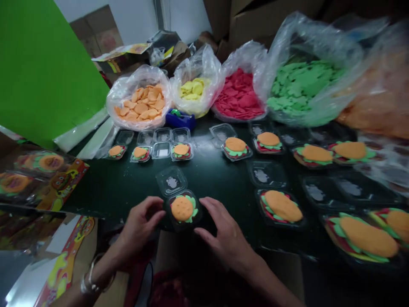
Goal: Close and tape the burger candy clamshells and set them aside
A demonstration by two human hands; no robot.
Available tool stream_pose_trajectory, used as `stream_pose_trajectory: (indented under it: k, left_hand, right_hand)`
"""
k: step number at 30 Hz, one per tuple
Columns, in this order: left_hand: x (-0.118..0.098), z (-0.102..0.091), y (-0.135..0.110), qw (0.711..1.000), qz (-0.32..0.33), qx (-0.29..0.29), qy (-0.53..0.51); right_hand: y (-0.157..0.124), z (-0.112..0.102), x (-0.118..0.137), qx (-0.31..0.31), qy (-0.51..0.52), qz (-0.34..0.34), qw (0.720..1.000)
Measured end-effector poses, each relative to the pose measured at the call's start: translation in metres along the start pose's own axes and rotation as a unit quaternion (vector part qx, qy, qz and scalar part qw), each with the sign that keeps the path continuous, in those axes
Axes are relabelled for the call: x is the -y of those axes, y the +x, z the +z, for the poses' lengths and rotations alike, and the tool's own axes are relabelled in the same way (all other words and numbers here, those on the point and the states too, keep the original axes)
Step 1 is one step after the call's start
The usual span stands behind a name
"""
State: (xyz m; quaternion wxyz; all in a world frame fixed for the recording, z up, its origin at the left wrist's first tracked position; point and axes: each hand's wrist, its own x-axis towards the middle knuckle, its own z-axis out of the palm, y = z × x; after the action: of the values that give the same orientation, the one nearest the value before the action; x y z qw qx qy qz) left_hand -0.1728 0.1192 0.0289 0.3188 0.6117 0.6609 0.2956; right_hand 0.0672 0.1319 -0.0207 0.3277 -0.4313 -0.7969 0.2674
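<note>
A toy burger (182,209) with an orange bun, green leaf and red layer sits in a clear plastic box (188,226) at the table's front edge. The box's hinged lid (171,181) lies folded back behind it. To the left of the box, my left hand (145,219) is curved with thumb and fingers apart. My right hand (223,230) is at the right side, its fingers spread and thumb pointing at the box. Both hands are very near the box; whether the fingertips touch it I cannot tell.
Bags of orange (143,104), yellow (193,88), red (239,96) and green pieces (300,87) line the back. A blue tape dispenser (180,119) stands before them. Several lidded boxes hold burgers (236,147) and longer sandwiches (367,236). Printed packages (60,187) are at left.
</note>
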Motion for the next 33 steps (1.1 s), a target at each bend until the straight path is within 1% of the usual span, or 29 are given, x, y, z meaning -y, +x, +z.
stream_pose_trajectory:
  k: [2, 4, 7, 10, 13, 15, 17, 21, 23, 25, 27, 29, 33]
  left_hand:
    - [-0.002, 0.011, -0.006, 0.998, 0.048, 0.024, 0.020]
    - [-0.004, 0.022, -0.008, 0.995, 0.094, 0.023, 0.037]
    - [-0.008, 0.030, -0.002, 0.989, 0.130, 0.024, 0.072]
    - [-0.014, 0.022, 0.009, 0.983, 0.131, 0.074, 0.104]
    - [-0.020, 0.007, 0.017, 0.978, 0.101, 0.151, 0.098]
    - [-0.024, 0.002, 0.017, 0.976, 0.083, 0.182, 0.091]
    - [-0.027, 0.003, 0.015, 0.974, 0.090, 0.172, 0.113]
    - [-0.028, 0.019, 0.007, 0.964, 0.118, 0.100, 0.218]
    - [-0.027, 0.025, 0.006, 0.960, 0.115, 0.083, 0.243]
    - [-0.026, 0.027, 0.006, 0.963, 0.105, 0.080, 0.237]
    - [-0.026, 0.026, 0.006, 0.968, 0.092, 0.082, 0.220]
    - [-0.025, 0.025, 0.006, 0.970, 0.083, 0.084, 0.212]
    - [-0.024, 0.024, 0.007, 0.972, 0.073, 0.095, 0.204]
  right_hand:
    - [0.005, 0.000, -0.003, 0.018, 0.003, -0.015, 1.000]
    - [0.011, 0.001, -0.004, 0.031, 0.008, -0.029, 0.999]
    - [0.017, 0.000, -0.003, 0.039, 0.026, -0.034, 0.998]
    - [0.018, -0.005, -0.001, 0.045, 0.042, -0.024, 0.998]
    - [0.019, -0.010, 0.000, 0.047, 0.047, -0.016, 0.998]
    - [0.021, -0.011, 0.002, 0.041, 0.040, -0.021, 0.998]
    - [0.024, -0.009, 0.004, 0.039, 0.037, -0.027, 0.998]
    - [0.033, -0.008, 0.007, 0.061, 0.076, -0.016, 0.995]
    - [0.037, -0.011, 0.006, 0.083, 0.100, -0.003, 0.992]
    - [0.039, -0.016, 0.005, 0.106, 0.115, 0.008, 0.988]
    - [0.041, -0.019, 0.005, 0.113, 0.118, 0.017, 0.986]
    - [0.041, -0.019, 0.005, 0.106, 0.107, 0.027, 0.988]
    - [0.042, -0.010, 0.011, 0.090, 0.080, 0.046, 0.992]
